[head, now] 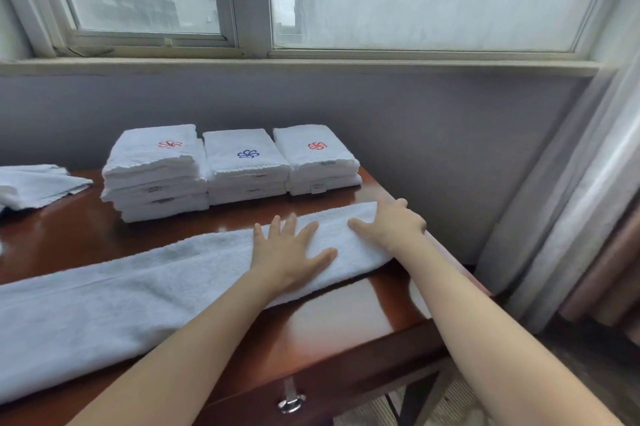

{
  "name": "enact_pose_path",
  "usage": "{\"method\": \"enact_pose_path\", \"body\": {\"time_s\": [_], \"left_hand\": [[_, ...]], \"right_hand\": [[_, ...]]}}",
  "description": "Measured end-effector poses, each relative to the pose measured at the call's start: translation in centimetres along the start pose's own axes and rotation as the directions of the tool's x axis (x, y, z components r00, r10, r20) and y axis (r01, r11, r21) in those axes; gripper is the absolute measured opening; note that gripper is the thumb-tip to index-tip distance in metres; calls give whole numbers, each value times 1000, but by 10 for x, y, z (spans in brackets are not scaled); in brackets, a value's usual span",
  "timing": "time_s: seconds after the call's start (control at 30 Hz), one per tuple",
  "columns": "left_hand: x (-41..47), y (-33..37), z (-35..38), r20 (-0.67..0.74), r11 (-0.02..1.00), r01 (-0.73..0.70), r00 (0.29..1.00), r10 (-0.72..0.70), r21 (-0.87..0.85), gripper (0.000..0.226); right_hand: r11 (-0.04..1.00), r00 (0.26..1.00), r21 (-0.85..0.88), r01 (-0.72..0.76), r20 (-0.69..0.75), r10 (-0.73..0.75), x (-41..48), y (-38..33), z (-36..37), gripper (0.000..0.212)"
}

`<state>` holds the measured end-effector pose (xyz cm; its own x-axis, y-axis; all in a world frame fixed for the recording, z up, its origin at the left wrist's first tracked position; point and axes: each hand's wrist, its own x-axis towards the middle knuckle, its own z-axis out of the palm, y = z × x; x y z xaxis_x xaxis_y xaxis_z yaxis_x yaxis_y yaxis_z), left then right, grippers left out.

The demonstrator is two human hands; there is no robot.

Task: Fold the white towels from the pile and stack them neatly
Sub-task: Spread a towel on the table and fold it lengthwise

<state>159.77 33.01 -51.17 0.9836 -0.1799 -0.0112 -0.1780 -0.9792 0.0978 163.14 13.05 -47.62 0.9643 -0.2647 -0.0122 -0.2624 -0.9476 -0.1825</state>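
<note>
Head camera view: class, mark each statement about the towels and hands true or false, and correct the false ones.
1. The left hand lies flat on the long towel. True.
2. The middle stack shows a red emblem on top. False: its emblem is blue.
3. The left stack and the right stack both show red emblems. True.
4. The long towel sits on a stack. False: it lies stretched across the table.
5. The right hand hangs clear of the long towel. False: it rests on the towel's right end.

No legible text, even on towel tags (pixel 318 187).
</note>
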Motion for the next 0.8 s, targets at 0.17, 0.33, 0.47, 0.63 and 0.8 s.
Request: {"method": "enact_pose_path", "body": {"time_s": [0.17, 0.33, 0.47, 0.63, 0.8], "left_hand": [[-2, 0, 1, -46, 999, -17, 999, 16, -31, 78], [-9, -4, -8, -239, 848, -241, 961, 140, -472, 48], [-25, -6, -34, -182, 419, -212, 977, 113, -883, 56], [-53, -35, -79, -209, 186, -213, 977, 38, -959, 52], [-85, -89, -101, -124, 148, -121, 992, -11, -982, 66]], "right_hand": [[993, 992, 87, 79, 94, -87, -2, -7, -16, 47], [772, 929, 628, 103, 216, -300, -14, -16, -42, 51], [633, 898, 766, 115, 192, -395, -35, -44, -62, 89], [401, 843, 903, 155, 91, -530, -61, -99, -68, 82], [367, 770, 903, 224, 67, -635, -85, -153, -53, 107]]}}
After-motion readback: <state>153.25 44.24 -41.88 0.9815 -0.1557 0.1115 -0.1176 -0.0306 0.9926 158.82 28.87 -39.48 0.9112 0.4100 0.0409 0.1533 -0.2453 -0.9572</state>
